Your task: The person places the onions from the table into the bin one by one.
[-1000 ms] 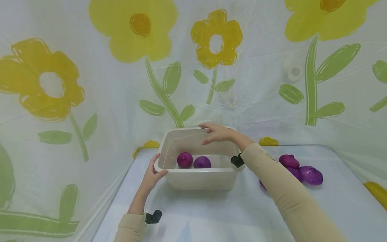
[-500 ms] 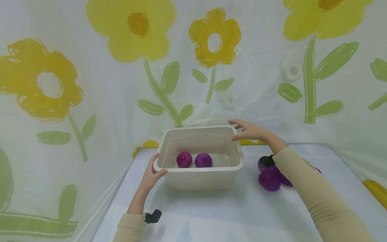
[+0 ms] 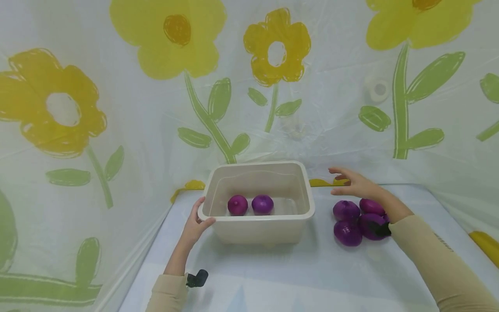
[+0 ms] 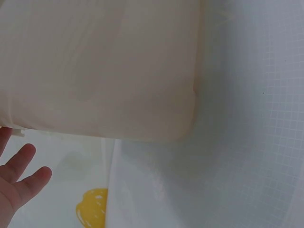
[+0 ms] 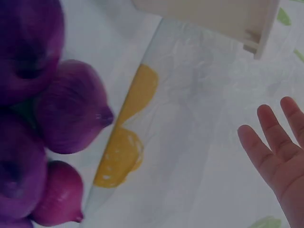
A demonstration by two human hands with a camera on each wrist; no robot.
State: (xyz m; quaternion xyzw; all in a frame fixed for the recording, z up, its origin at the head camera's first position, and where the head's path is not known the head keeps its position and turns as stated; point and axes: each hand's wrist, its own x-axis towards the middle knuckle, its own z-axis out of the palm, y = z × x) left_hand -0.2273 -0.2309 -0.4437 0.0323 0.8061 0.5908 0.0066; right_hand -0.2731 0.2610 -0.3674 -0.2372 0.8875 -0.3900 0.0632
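Note:
A cream plastic bin (image 3: 257,229) stands on the table with two purple onions inside, one reddish onion (image 3: 238,205) and one violet onion (image 3: 262,204). My left hand (image 3: 195,225) holds the bin's near left corner, thumb on the front rim and a finger along the left rim. In the left wrist view, some of its fingers (image 4: 35,183) spread beside the bin's wall. My right hand (image 3: 356,184) hovers, fingers parted and holding nothing, above the back of a cluster of purple onions (image 3: 348,233) right of the bin. My right wrist and its camera partly cover that cluster.
The white table (image 3: 273,277) runs under the bin and the onions. Behind it hangs a pale curtain (image 3: 331,143) printed with yellow flowers, close to the bin's far side.
My right hand has moved from above the bin rightward to the onion cluster, uncovering the bin's right side and more onions. My left hand and the bin have stayed put.

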